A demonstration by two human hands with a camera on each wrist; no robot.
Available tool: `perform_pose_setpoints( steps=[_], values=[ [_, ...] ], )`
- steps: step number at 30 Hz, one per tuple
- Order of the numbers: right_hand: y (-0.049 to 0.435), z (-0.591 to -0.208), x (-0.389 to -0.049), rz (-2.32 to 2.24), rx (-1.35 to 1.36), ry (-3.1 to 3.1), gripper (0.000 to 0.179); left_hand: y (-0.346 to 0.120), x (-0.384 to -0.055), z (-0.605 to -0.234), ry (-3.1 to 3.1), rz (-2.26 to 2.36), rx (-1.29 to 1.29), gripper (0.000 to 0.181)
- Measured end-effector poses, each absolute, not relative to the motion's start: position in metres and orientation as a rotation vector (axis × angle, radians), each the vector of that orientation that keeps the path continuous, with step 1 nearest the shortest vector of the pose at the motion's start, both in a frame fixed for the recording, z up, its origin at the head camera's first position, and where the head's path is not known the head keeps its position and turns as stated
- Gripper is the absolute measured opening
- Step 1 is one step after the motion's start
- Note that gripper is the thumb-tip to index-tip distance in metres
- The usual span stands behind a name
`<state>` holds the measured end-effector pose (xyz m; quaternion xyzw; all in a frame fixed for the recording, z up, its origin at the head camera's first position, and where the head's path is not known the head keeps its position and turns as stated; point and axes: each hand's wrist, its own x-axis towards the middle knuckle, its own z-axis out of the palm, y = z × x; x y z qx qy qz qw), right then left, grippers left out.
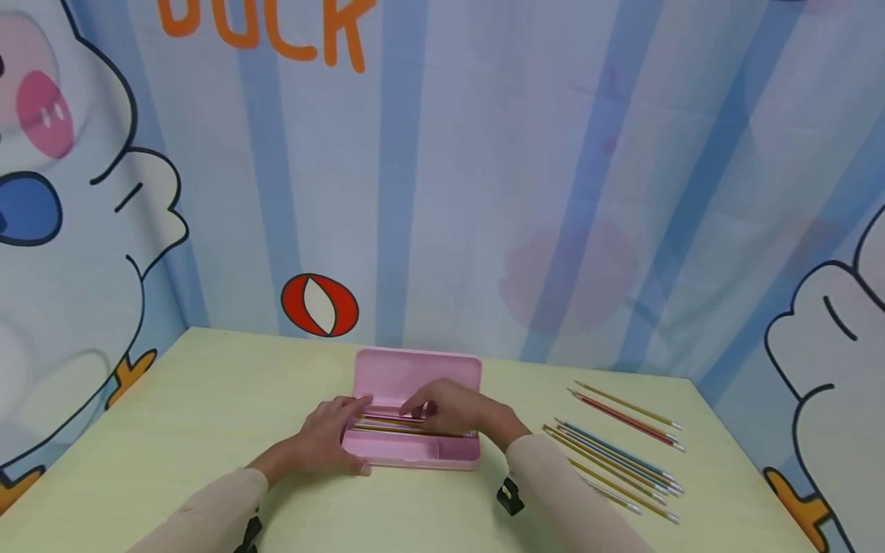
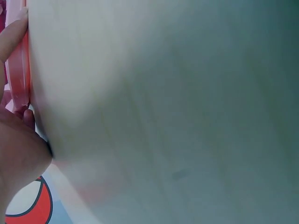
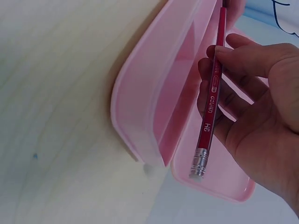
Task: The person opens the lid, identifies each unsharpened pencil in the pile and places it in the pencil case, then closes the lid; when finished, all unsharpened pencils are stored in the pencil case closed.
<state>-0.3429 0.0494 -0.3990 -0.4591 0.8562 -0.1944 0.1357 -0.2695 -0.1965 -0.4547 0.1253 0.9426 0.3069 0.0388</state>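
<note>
A pink pencil case (image 1: 390, 448) lies with its lid (image 1: 415, 372) raised at the back. My left hand (image 1: 325, 436) holds its left end, thumb at the front wall and fingers toward the hinge. The left wrist view catches only the fingers and a strip of the case (image 2: 18, 70). My right hand (image 1: 452, 407) is over the case; in the right wrist view it pinches a red pencil (image 3: 212, 102), silver ferrule and eraser toward the camera. Pencils (image 1: 397, 430) lie lengthwise in the case, partly hidden by the right hand.
On the pale table (image 1: 276, 369), to the right, lie several loose pencils: a yellow one (image 1: 625, 403) and red ones (image 1: 625, 419) behind, blue ones (image 1: 615, 452) and yellow ones in front. A striped cartoon curtain (image 1: 456, 192) hangs behind the table.
</note>
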Motion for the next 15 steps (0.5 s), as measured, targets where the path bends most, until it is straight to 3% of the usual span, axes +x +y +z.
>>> perform_pose_setpoints(
  steps=[15],
  values=[
    [0.031, -0.412, -0.34, -0.546, -1.244, 2.533, 0.034, -0.197, -0.269, -0.453, 2.879, 0.949, 0.401, 0.105]
  ],
)
